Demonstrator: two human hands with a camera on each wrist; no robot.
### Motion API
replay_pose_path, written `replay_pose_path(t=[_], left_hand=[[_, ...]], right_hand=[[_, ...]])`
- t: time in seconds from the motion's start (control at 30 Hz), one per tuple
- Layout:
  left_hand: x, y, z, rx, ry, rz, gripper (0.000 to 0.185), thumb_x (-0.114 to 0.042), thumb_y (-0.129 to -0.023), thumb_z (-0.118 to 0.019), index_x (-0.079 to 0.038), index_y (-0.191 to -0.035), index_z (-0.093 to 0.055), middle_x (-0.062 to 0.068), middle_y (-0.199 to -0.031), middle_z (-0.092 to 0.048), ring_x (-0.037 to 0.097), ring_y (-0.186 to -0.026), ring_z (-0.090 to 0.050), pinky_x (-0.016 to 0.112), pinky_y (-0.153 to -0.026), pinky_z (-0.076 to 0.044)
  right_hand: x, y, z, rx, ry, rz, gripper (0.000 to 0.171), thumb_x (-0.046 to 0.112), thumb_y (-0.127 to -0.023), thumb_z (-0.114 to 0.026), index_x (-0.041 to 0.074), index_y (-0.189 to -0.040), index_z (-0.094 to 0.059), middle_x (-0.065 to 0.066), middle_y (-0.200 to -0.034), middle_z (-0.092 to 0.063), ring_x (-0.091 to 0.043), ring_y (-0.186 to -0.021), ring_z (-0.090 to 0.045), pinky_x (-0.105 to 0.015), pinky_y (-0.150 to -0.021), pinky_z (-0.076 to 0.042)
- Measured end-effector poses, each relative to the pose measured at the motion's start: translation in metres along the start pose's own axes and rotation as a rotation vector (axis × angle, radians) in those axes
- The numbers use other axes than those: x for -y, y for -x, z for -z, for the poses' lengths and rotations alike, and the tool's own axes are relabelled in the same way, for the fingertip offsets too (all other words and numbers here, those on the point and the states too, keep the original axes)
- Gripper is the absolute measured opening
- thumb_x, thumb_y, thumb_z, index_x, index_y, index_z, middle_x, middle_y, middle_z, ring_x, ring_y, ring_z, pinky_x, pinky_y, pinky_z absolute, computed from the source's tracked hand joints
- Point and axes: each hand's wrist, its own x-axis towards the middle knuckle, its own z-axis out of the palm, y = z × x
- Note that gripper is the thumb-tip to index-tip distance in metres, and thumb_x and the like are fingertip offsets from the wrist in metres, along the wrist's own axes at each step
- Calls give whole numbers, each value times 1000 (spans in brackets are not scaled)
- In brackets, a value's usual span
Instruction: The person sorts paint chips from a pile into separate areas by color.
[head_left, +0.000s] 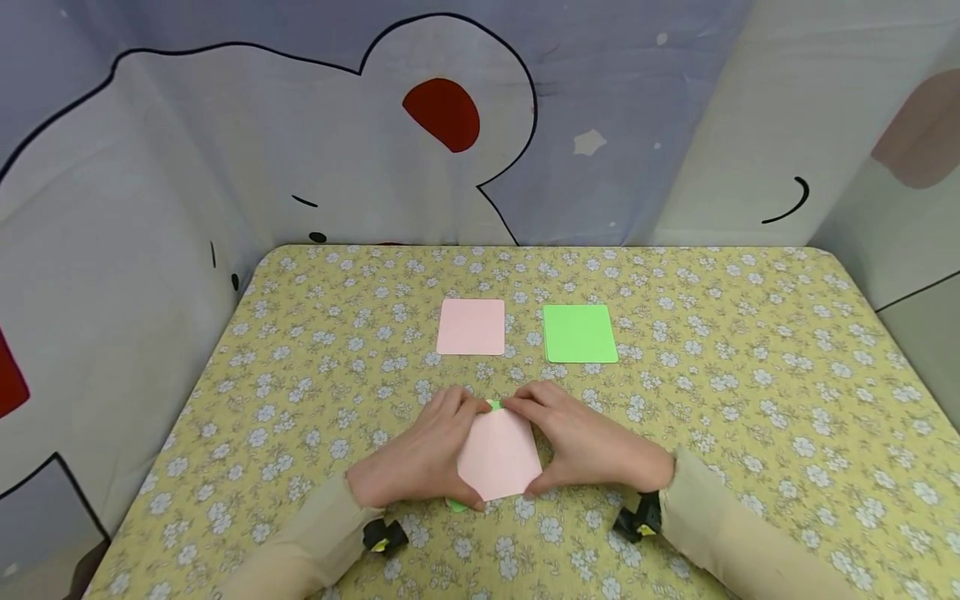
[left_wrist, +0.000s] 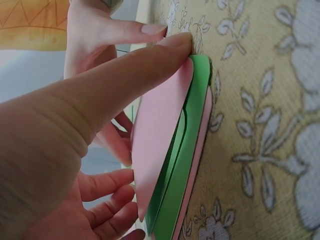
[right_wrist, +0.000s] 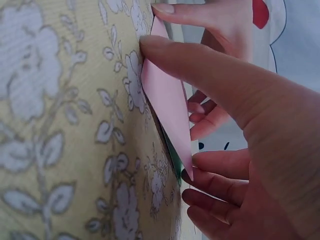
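Both hands on a folded pink-and-green paper piece [head_left: 498,454] at the near middle of the floral tablecloth [head_left: 750,375]. Left hand [head_left: 420,454] lies on its left side, index fingertip pressing the top corner, thumb down at the lower left edge; fingers mostly straight, pressing rather than gripping. Right hand [head_left: 581,442] mirrors it on the right, index tip at the same top corner, thumb by the lower right edge. Left wrist view shows layers: pink flap [left_wrist: 160,140] on top, green sheet [left_wrist: 187,160] under it, another pink layer beneath, the flap not yet flat. Right wrist view shows the pink flap [right_wrist: 167,105] lifted off the cloth with green peeking at its bottom

Progress, judging by this: several folds done, top corner crease being pressed, shape looks unfinished. Spare pink sheet [head_left: 471,327] and green sheet stack [head_left: 580,333] lie untouched further back, well apart from the hands

No brands, labels or readable writing; the backdrop [head_left: 300,142] is only a cartoon drawing
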Motion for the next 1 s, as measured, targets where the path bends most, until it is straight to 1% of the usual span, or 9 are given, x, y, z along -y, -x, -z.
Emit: replay_pose_path(t=[0.2, 0.4, 0.53, 0.67, 0.73, 0.83, 1.0], left_hand=[[1, 0, 1, 8, 24, -22, 108, -53, -59, -97, -8, -143, -46, 6, -133, -40, 20, -116, -38, 39, -95, -47], [3, 0, 2, 6, 26, -47, 106, -53, -61, -96, -8, -143, -46, 5, -133, -40, 19, -117, -39, 39, -96, -47], [3, -1, 2, -14, 7, -54, 112, -56, -58, -96, -7, -145, -46, 5, -134, -41, 19, -118, -39, 38, -99, -46], [4, -1, 4, -48, -27, -52, 121, -60, -53, -96, -7, -149, -43, 6, -137, -42, 20, -121, -40, 40, -101, -46], [4, -2, 4, -67, -42, -55, 122, -61, -53, -96, -7, -149, -44, 6, -138, -43, 21, -121, -41, 40, -101, -46], [5, -4, 5, -90, -51, -56, 120, -59, -54, -96, -6, -149, -44, 6, -137, -44, 20, -120, -42, 40, -101, -45], [5, -6, 9, -102, -38, -43, 116, -53, -59, -97, -3, -149, -43, 8, -139, -44, 21, -122, -42, 40, -103, -45]], right_hand=[[0, 1, -1, -14, 26, 39, 111, 50, -57, -98, 3, -147, -52, -2, -135, -46, -15, -119, -43, -36, -96, -51], [0, 2, 0, -20, 21, 51, 106, 48, -59, -98, 4, -145, -53, -2, -134, -45, -15, -117, -42, -35, -94, -51], [-1, 2, 2, -20, -4, 26, 105, 47, -61, -96, 4, -146, -52, 0, -136, -43, -14, -118, -41, -33, -95, -51], [-2, 1, 5, -34, -39, 0, 104, 49, -63, -95, 8, -148, -50, 3, -137, -42, -11, -118, -40, -31, -94, -50], [-4, 1, 7, -45, -56, -8, 103, 48, -64, -95, 9, -148, -50, 3, -137, -41, -10, -119, -40, -31, -94, -50], [-6, 0, 8, -64, -76, -12, 104, 45, -64, -96, 7, -149, -49, 2, -137, -41, -11, -120, -41, -33, -94, -51], [-10, -3, 9, -96, -77, -9, 103, 42, -63, -96, 4, -147, -50, 0, -136, -44, -15, -122, -42, -38, -94, -52]])
